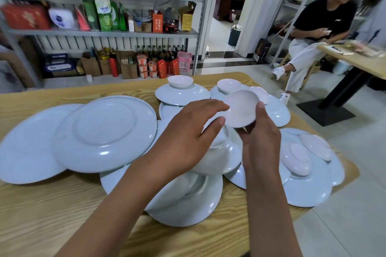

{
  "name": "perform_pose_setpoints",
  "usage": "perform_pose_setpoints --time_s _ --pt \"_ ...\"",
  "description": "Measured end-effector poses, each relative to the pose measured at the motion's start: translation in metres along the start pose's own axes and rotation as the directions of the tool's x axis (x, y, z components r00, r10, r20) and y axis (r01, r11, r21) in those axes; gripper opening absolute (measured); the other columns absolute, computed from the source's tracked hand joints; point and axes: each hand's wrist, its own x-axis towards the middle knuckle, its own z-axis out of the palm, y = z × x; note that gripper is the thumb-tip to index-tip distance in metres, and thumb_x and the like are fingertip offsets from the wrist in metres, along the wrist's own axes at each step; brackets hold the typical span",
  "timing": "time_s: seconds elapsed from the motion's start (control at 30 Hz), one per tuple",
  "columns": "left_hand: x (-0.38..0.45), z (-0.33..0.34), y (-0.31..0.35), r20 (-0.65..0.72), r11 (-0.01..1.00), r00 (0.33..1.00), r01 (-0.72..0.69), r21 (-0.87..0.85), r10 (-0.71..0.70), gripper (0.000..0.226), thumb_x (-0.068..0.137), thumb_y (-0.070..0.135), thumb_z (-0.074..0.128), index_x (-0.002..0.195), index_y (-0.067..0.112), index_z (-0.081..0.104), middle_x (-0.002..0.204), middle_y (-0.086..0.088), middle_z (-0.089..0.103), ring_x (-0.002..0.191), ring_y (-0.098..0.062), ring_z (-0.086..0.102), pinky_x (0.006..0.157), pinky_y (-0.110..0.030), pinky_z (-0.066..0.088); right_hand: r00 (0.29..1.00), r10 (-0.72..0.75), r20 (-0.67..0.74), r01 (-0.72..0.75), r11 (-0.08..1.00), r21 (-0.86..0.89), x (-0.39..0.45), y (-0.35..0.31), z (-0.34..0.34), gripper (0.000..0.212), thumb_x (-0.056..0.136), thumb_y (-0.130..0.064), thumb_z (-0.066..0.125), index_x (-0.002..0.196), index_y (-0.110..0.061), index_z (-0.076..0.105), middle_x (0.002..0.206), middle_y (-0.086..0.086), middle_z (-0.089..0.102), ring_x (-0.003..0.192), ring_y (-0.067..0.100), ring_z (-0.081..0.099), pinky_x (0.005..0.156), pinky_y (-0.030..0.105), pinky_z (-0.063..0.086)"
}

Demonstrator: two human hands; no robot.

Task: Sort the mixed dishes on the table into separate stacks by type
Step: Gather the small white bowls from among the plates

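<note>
Lifting one small dish (242,109) above the mixed pile, you are pinching it in your right hand (261,142) while your left hand (186,137) is hovering spread beside it, so next find its matching small dishes on the desk (52,204).

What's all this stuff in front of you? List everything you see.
large plates: several, pale blue-white, overlapping across the table, some upside down
small bowls: two upright, white, on plates at the far side
held saucer: one, white, raised above the pile
oval dishes: at least two, pinkish white, upside down on right plates
table: one, light wood
shelves: grey metal, packed with boxes and bottles, behind
seated person: one, black shirt, far right
left hand: open, over the centre dishes
right hand: grips the held saucer
</note>
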Motion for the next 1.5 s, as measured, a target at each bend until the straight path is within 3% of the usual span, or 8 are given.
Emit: perform_pose_setpoints --time_s 0.13,0.33,0.57,0.67,0.8,1.0,1.3,1.5 --pt "0.001 -0.007 -0.012 -0.061 0.993 0.998 0.004 0.114 0.003 0.037 0.09 0.028 0.063 0.127 0.034 0.059 0.135 0.016 0.051 0.126 -0.002 0.039 0.098 -0.006 0.024 0.962 0.123 0.243 -0.166 0.973 0.163 -0.024 -0.01 0.034 0.033 0.097 -0.032 0.055 0.112 -0.004 0.065 0.102 0.012 0.073 0.094 0.021 0.071 0.072 0.032 0.057" --pt "-0.013 -0.046 -0.031 -0.278 0.971 0.958 -0.007 0.238 0.075 0.015 0.083 0.021 0.07 0.097 0.021 0.075 0.113 0.008 0.066 0.109 -0.014 0.055 0.089 -0.027 0.042 0.883 0.188 0.431 -0.266 0.956 0.128 -0.055 -0.002 0.088 0.029 0.097 -0.032 0.056 0.106 -0.007 0.067 0.092 0.009 0.073 0.081 0.018 0.069 0.062 0.026 0.053" --pt "-0.053 -0.109 -0.063 -0.516 0.95 0.855 0.115 0.292 0.056 0.018 0.084 0.024 0.064 0.094 0.015 0.076 0.101 0.006 0.071 0.107 -0.013 0.059 0.095 -0.02 0.04 0.76 0.195 0.62 -0.213 0.976 -0.047 -0.092 0.027 0.155 0.024 0.098 -0.027 0.054 0.097 -0.008 0.068 0.092 0.015 0.07 0.089 0.021 0.07 0.08 0.037 0.056" --pt "-0.079 -0.14 -0.089 -0.622 0.92 0.781 0.204 0.335 0.053 0.013 0.087 0.019 0.066 0.095 0.013 0.075 0.101 0.004 0.071 0.112 -0.017 0.057 0.097 -0.024 0.04 0.707 0.205 0.677 -0.082 0.974 -0.21 -0.118 0.05 0.187 0.027 0.096 -0.035 0.057 0.092 -0.012 0.071 0.098 0.013 0.071 0.099 0.02 0.069 0.09 0.042 0.056" --pt "-0.118 -0.176 -0.134 -0.736 0.86 0.677 0.371 0.351 0.008 0.011 0.088 0.012 0.067 0.096 0.01 0.073 0.1 0.001 0.07 0.117 -0.019 0.053 0.098 -0.017 0.033 0.663 0.118 0.739 0.278 0.878 -0.39 -0.155 0.081 0.222 0.036 0.095 -0.041 0.055 0.123 -0.019 0.063 0.124 -0.006 0.065 0.115 0.009 0.058 0.104 0.036 0.045" --pt "-0.169 -0.225 -0.201 -0.855 0.774 0.51 0.577 0.262 -0.091 0.012 0.088 0.012 0.067 0.096 0.006 0.073 0.1 -0.006 0.07 0.117 -0.026 0.054 0.1 -0.027 0.035 0.381 0.037 0.924 0.772 0.536 -0.34 -0.2 0.119 0.248 0.057 0.099 -0.038 0.048 0.151 -0.023 0.029 0.159 -0.008 0.025 0.147 0.007 0.017 0.118 0.025 0.015" --pt "-0.187 -0.235 -0.265 -0.856 0.776 0.497 0.594 0.214 -0.144 0.009 0.089 0.01 0.063 0.094 0.006 0.07 0.102 -0.006 0.067 0.123 -0.027 0.046 0.103 -0.01 0.02 0.223 0.169 0.96 0.82 0.499 -0.278 -0.229 0.152 0.269 0.066 0.097 -0.029 0.051 0.153 -0.018 0.02 0.162 -0.005 0.015 0.149 0.009 0.007 0.117 0.021 0.006" --pt "-0.181 -0.245 -0.292 -0.852 0.757 0.474 0.635 0.155 -0.223 0.012 0.092 0.009 0.059 0.097 0.003 0.068 0.12 -0.013 0.062 0.134 -0.033 0.038 0.108 -0.021 0.02 0.157 0.214 0.964 0.834 0.495 -0.245 -0.238 0.157 0.277 0.067 0.097 -0.029 0.052 0.153 -0.017 0.019 0.162 -0.002 0.014 0.149 0.011 0.005 0.12 0.025 0.007"
